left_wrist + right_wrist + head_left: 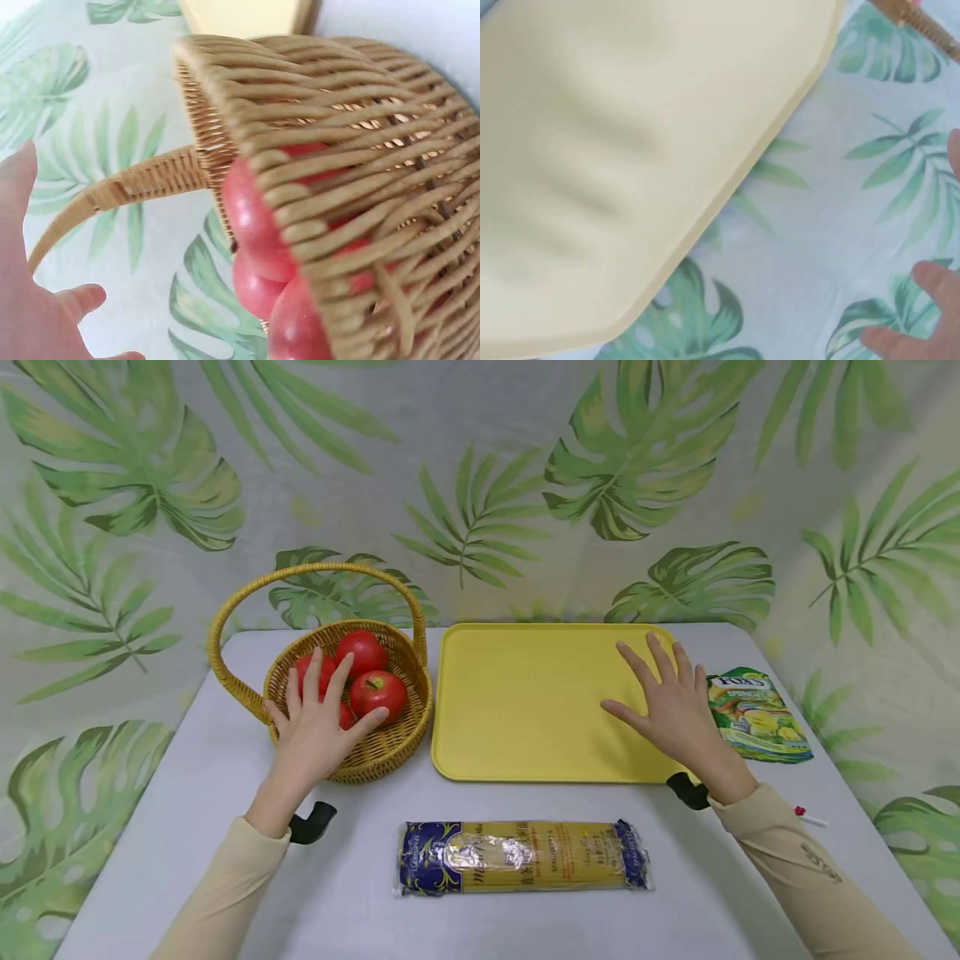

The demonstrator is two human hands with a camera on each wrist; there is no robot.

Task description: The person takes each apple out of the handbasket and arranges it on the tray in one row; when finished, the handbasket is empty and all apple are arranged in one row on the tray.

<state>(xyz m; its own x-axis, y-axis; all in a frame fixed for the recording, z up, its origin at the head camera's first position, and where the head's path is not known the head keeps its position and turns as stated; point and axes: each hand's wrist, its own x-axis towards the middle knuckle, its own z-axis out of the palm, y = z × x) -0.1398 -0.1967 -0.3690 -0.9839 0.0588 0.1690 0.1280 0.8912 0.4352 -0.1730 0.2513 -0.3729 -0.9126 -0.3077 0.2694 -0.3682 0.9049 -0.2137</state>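
while the left hand [311,731] hovers at the wicker basket [386,766], left on the desk [337,902], its fingers are spread apart, red apples [378,695] sitting inside the basket! and the right hand [675,706] hangs over the right end of the yellow tray [517,702], fingers splayed too! nearer, at the middle, lies a spaghetti pack [525,857]; a green packet [757,717] rests right of the tray.
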